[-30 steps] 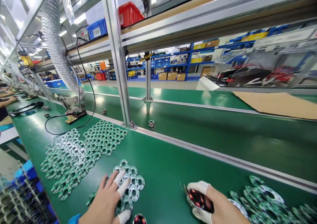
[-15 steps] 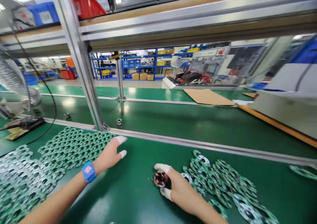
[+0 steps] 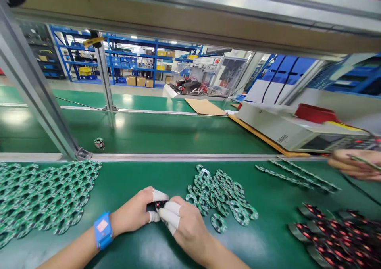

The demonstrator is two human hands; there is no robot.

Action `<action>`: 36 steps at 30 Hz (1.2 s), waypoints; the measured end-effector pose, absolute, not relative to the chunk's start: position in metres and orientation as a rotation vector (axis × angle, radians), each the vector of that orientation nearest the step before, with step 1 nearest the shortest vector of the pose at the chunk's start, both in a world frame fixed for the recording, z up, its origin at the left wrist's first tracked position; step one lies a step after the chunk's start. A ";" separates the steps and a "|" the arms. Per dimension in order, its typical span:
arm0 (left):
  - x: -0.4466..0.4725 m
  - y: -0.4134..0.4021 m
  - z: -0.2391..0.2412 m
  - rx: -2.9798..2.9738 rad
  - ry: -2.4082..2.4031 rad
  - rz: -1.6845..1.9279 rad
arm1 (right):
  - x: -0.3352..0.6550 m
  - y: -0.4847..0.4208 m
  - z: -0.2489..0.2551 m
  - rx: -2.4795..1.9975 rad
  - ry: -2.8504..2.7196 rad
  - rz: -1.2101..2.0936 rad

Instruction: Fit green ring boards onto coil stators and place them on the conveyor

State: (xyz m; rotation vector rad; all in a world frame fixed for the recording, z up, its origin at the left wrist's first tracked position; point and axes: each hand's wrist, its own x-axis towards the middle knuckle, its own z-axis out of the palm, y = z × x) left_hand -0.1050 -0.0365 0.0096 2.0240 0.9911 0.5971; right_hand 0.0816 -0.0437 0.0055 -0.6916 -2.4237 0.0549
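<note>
In front of me, just above the green bench, my left hand pinches a small dark motor stator with red in its windings. White finger cots cover its thumb and fingertip, and a blue band is on its wrist. My right hand closes on the same stator from the right with white-covered fingers, hiding most of it. Beyond the right hand lies a loose heap of ring-shaped green circuit boards. One single ring board rests nearest that hand.
Joined ring boards spread across the left. A pile of stators sits at the lower right, below board strips and another person's hand. A lone stator stands behind the metal rail; a post rises left.
The view has turned right, bringing the stator pile and another person's hand into sight. My left hand, open and apart before, has joined my right hand on the stator.
</note>
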 end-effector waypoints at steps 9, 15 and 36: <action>-0.104 -0.038 0.006 1.968 1.051 0.630 | 0.088 -0.048 0.021 -0.513 -2.730 -0.072; -0.106 -0.038 0.006 1.931 1.105 0.555 | 0.125 0.002 0.043 -1.402 -2.645 0.120; -0.090 -0.045 0.046 1.994 1.312 0.794 | 0.085 -0.016 0.049 -1.066 -2.116 1.013</action>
